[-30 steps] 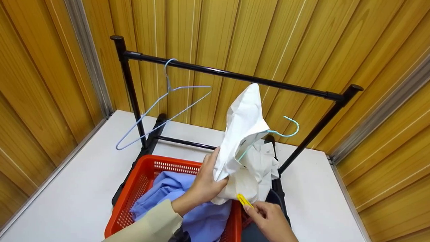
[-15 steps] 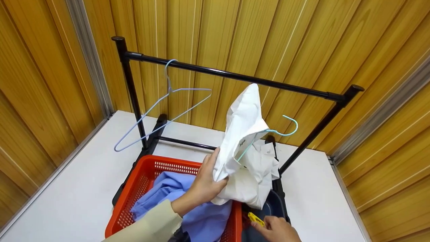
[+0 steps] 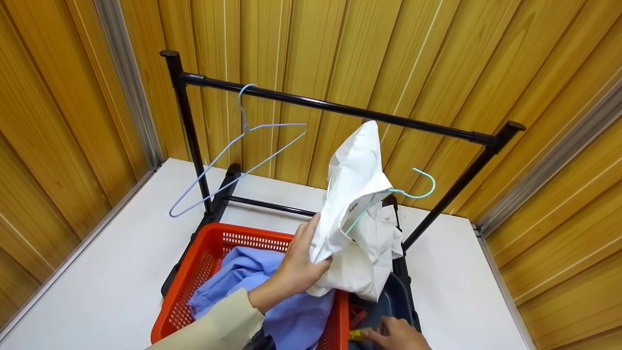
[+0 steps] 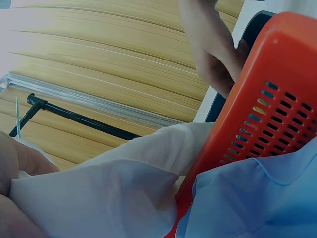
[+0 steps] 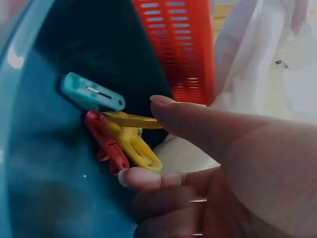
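Hanger of thin turquoise wire (image 3: 413, 196) is in the white cloth garment (image 3: 357, 170) my left hand (image 3: 299, 265) grips mid-frame, not yet hung. Lower right, my right hand (image 3: 401, 335) pinches a yellow plastic clip (image 3: 358, 335).

White garment (image 3: 357, 165) looks like matt cloth, creased; blue garment (image 3: 243, 265) also matt, wrinkled cloth. Basket (image 4: 285, 54): smooth red plastic, faintly glossy. Clips (image 5: 133, 120): smooth plastic. Dark bin (image 5: 49, 173): smooth, slightly shiny plastic. Rail (image 3: 311, 103): glossy black, apparently metal. Wall panels (image 3: 311, 48): wood-grain finish, satin sheen.
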A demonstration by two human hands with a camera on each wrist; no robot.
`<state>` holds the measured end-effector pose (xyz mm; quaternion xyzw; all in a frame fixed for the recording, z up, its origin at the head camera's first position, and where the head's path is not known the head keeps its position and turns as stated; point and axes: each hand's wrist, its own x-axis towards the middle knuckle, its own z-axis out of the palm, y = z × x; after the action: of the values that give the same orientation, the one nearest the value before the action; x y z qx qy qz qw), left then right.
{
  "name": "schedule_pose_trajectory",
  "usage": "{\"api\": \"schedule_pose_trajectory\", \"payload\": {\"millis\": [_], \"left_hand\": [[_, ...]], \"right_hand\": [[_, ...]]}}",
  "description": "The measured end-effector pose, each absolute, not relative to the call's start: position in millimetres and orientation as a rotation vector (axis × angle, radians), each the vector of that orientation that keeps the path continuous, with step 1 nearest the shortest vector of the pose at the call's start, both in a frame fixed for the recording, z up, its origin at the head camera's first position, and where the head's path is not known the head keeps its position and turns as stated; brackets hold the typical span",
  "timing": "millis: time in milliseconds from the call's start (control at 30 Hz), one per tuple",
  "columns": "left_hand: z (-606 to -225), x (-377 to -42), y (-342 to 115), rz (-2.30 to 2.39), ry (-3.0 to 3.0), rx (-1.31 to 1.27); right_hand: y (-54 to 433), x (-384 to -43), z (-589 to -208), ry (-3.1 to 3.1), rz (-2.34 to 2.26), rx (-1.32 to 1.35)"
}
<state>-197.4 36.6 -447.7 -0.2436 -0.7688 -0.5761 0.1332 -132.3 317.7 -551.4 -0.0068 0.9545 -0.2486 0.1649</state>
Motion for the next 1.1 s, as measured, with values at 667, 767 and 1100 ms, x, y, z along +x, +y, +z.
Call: {"api": "schedule_pose_trajectory", "payload": {"millis": [667, 767, 1100], "left_hand": [[-454.1, -191.5, 40.0, -1.633, -2.29, -0.738], [-455.8, -191.7, 39.4, -1.621, -2.285, -0.753], [-458.5, -189.9, 37.2, -1.509, -2.292, -0.837]], "right_hand": [[300.3, -154.1, -393.8, 3.393, -1.065, 0.252], [299.5, -154.7, -378.4, 3.466, -1.133, 0.256], [295.7, -158.7, -351.8, 3.546, -1.041, 0.101]]}}
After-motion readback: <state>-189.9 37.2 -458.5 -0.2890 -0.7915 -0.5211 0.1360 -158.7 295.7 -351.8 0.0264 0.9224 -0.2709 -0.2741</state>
